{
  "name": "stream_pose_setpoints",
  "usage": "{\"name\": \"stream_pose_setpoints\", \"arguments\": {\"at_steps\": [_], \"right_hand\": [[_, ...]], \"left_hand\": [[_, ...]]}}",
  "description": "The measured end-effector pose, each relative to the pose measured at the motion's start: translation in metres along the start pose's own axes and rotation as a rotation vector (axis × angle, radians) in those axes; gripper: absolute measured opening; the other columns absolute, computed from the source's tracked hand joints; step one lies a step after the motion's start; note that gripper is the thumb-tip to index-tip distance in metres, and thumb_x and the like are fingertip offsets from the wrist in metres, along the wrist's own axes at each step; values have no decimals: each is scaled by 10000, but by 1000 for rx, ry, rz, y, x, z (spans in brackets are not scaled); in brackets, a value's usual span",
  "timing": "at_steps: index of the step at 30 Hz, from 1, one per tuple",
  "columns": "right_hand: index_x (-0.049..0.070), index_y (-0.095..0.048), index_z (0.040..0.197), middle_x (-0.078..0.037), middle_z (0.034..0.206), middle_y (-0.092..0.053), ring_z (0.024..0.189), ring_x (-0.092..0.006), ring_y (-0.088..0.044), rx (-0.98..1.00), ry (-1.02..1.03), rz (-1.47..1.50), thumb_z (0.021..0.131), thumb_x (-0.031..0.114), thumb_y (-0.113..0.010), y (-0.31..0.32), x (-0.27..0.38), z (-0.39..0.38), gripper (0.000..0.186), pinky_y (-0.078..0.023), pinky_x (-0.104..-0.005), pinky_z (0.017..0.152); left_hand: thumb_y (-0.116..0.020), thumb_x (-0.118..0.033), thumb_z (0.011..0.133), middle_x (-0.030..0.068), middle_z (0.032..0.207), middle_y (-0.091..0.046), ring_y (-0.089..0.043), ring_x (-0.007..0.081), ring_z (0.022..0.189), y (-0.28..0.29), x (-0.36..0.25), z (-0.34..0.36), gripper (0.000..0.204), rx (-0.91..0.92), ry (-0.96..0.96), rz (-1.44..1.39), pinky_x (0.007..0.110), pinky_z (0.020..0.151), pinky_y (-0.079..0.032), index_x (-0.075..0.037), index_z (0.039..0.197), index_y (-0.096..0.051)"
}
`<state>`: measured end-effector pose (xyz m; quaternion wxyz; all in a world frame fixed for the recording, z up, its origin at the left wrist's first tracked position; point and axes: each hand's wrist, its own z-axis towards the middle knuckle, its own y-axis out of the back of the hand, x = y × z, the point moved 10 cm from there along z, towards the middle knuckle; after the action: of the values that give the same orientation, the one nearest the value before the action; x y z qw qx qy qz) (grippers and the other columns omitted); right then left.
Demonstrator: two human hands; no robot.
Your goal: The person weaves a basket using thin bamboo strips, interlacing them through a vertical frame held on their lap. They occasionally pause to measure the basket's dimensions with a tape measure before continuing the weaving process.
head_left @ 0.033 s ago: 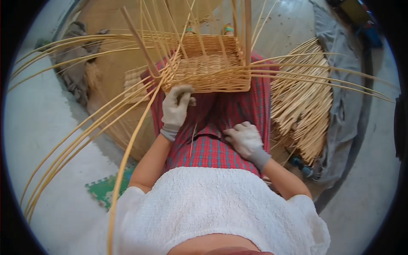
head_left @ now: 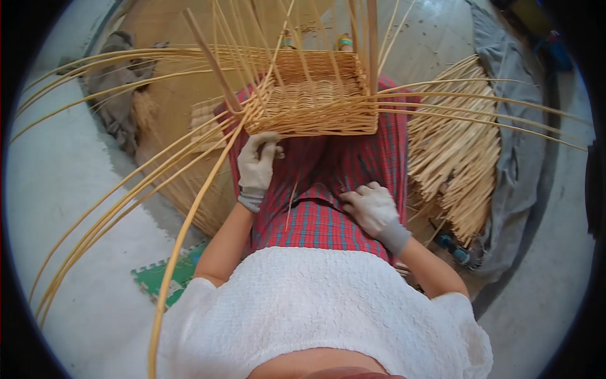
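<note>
A half-woven wicker basket [head_left: 315,120] rests across my knees, its long loose canes fanning out to both sides and upward. Just under its near left corner is my left hand [head_left: 255,167], in a pale work glove. Its fingers are curled, with the fingertips close to the basket's lower edge; whether they grip anything is hidden. My right hand [head_left: 374,211], gloved too, lies on the red checked cloth [head_left: 303,224] over my lap. Its fingers are loosely bent and apart, and it holds nothing. Thick wooden stakes [head_left: 213,60] rise from the basket's corners.
On the right a heap of cut canes [head_left: 457,151] lies on a grey cloth [head_left: 511,164]. A blue tool [head_left: 451,248] is beside it. A green foam mat [head_left: 167,275] is at the lower left, and a dark crumpled cloth [head_left: 117,82] at the far left. Long canes [head_left: 126,177] reach out leftward.
The basket and lap appear slightly further right in the picture. My left hand has shifted a little left relative to the basket. My right hand still rests on the lap.
</note>
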<state>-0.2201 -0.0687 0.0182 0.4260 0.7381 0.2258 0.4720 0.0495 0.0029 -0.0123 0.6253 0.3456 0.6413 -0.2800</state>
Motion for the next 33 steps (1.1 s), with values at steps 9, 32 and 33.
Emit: {"name": "stream_pose_setpoints", "arguments": {"at_steps": [9,32,33], "right_hand": [[282,-463,1507,-111,1492,-509,1408,-368,-437,-385,161,-487,820,384,-785,124,20,112,766,-255,-492,1225],[21,-637,1079,-154,928,-723,880,-322,-709,-583,318,42,948,220,-685,145,189,229,243,-539,-432,813],[23,-639,1082,-151,921,-722,871,-320,-709,-575,287,37,944,221,-691,139,190,231,247,-540,-430,810]], "left_hand": [[-812,-46,825,188,1384,-608,-607,241,1251,33,-41,32,807,-201,-178,637,345,1061,-491,11,1516,-399],[-590,77,969,100,1288,-661,-623,189,1213,30,-16,63,432,-196,-429,-230,321,1069,-490,-23,1387,-555],[-589,38,983,101,1256,-678,-642,207,1176,38,-6,65,373,-239,-457,-288,328,1036,-508,-31,1350,-581]]}}
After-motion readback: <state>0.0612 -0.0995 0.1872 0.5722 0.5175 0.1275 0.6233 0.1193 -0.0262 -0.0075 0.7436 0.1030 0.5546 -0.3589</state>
